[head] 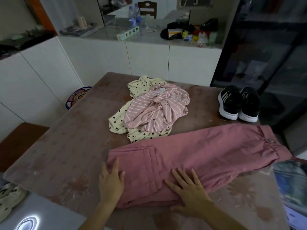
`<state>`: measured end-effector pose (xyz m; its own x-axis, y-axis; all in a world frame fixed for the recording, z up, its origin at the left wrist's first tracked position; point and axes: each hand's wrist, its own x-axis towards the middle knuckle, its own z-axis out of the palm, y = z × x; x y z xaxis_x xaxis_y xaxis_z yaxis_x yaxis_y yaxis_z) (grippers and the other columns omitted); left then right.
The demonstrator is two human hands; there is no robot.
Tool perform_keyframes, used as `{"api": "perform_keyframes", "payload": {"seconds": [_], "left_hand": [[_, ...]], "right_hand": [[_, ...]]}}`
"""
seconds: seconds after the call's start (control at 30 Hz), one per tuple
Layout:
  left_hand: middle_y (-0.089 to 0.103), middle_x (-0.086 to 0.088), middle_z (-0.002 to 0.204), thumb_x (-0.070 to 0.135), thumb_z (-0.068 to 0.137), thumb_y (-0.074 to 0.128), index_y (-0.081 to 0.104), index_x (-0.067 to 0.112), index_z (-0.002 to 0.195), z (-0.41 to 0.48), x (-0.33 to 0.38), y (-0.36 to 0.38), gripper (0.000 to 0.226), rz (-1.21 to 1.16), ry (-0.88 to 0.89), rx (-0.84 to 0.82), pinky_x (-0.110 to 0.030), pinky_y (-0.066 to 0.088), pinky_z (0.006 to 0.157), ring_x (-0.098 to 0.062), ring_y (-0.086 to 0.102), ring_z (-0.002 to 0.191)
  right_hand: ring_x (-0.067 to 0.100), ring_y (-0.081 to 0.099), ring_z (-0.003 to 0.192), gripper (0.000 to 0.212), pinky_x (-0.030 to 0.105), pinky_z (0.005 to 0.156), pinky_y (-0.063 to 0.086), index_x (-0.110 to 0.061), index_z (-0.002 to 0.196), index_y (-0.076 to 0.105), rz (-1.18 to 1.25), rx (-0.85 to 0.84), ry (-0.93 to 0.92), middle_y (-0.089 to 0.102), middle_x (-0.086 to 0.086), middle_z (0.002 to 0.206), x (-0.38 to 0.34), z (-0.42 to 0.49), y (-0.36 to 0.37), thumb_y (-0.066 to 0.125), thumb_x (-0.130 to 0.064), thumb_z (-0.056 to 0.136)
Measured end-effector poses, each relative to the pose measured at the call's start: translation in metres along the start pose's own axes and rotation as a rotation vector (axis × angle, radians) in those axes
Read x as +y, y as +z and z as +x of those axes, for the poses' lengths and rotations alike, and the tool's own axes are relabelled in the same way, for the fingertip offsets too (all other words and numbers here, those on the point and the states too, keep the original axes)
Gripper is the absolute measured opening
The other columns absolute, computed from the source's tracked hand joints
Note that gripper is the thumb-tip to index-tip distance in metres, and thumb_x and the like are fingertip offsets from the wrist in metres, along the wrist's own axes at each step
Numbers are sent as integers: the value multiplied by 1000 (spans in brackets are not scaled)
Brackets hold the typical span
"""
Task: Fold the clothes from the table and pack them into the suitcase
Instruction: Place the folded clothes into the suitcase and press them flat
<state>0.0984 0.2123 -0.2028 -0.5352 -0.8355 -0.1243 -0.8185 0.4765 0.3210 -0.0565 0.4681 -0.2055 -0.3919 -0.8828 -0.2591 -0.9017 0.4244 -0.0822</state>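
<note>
The pink trousers (pixel 207 150) lie flat on the table (pixel 58 155), across the lower middle of the frame. Their long axis runs from the leg end at lower centre-left up to the waistband (pixel 265 132) at the right edge. Both hands rest on the leg end, and neither grips anything. The left hand (pixel 111 181) lies flat with straight fingers at the very end of the legs, half on the cloth and half on the table. The right hand (pixel 189 188) is spread palm-down on the cloth near its lower edge, beside the pocket seam. So the left hand is nearer the hem. The right hand is nearer the waistband, though that sits well apart from both, off to the right. The next fold probably runs along this axis, with the leg end lifted and carried rightward over to the waistband. Above the trousers, at mid-frame, the pile (pixel 149 110) of spotted and striped clothes waits unfolded, its lower edge touching them. A pair of shoes (pixel 239 103) stands at the right. A blurred blue shape (pixel 292 183) at the lower right edge may be the suitcase, but I cannot tell.
</note>
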Motion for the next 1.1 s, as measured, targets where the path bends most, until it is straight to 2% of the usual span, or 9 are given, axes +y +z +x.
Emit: {"api": "perform_keyframes", "payload": {"seconds": [0.13, 0.27, 0.33, 0.43, 0.7, 0.83, 0.9, 1.0, 1.1], "left_hand": [[52, -24, 129, 20, 87, 63, 28, 19, 148, 13, 3, -9, 70, -108, 8, 19, -46, 38, 100, -42, 49, 112], [55, -15, 132, 12, 89, 58, 36, 20, 145, 28, -7, -23, 61, -180, -4, 2, -41, 43, 98, -36, 52, 117], [53, -16, 135, 9, 89, 56, 40, 21, 143, 40, -16, -33, 57, -174, 11, 32, -40, 40, 102, -35, 50, 121], [55, -19, 131, 6, 89, 57, 42, 21, 142, 63, -25, -52, 57, -191, 31, 90, -39, 39, 101, -37, 50, 119], [43, -11, 145, 15, 84, 68, 27, 18, 148, 57, -67, -48, 76, -315, 41, -184, -37, 36, 107, -28, 45, 129], [41, -10, 147, 4, 88, 57, 32, 19, 145, 47, -41, -78, 64, -294, 129, -123, -31, 33, 105, -26, 43, 131], [46, -9, 143, 5, 90, 52, 26, 28, 148, 35, -2, -106, 67, -207, 227, -96, -29, 38, 97, -27, 50, 124], [58, -9, 129, 11, 91, 52, 11, 38, 149, 4, 64, -130, 76, -186, 350, -88, -28, 43, 84, -26, 59, 109], [57, 3, 121, 22, 85, 64, -12, 43, 146, -28, 112, -116, 99, -347, 448, -213, -18, 44, 78, -17, 62, 104]], "right_hand": [[24, 21, 141, 65, 53, 110, 2, -45, 131, 43, -4, -2, 47, 56, 1, 135, 0, 0, 1, 41, -61, 67], [19, -9, 146, 72, 56, 108, 3, -53, 137, 32, 30, 77, 89, 56, -2, 134, -11, 4, 8, 39, -53, 65], [22, 5, 146, 77, 59, 100, 15, -54, 141, 24, 81, 58, 101, 54, -5, 134, -26, 10, 9, 38, -53, 65], [24, 37, 127, 61, 61, 98, 16, -45, 128, 43, 137, 45, 117, 61, -3, 127, -56, 23, 9, 37, -53, 68], [22, 41, 128, 61, 47, 107, 6, -39, 131, 48, 205, -7, 60, 54, 3, 136, -72, 25, 13, 30, -72, 84], [3, 27, 139, 67, 26, 115, 10, -45, 143, 2, 496, 75, 89, 25, -6, 154, -52, 21, -10, 12, -76, 85], [4, 28, 139, 74, 19, 113, 20, -46, 141, 6, 771, 122, 68, 26, -5, 154, -44, 23, -25, 26, -80, 78], [4, 57, 108, 70, 23, 98, 43, -46, 139, 26, 1171, 268, 163, 55, 2, 134, -46, 29, -53, 58, -63, 79], [6, 66, 98, 70, 32, 96, 48, -44, 134, 34, 1697, 313, 190, 62, -4, 118, -50, 34, -84, 62, -64, 73]]}}
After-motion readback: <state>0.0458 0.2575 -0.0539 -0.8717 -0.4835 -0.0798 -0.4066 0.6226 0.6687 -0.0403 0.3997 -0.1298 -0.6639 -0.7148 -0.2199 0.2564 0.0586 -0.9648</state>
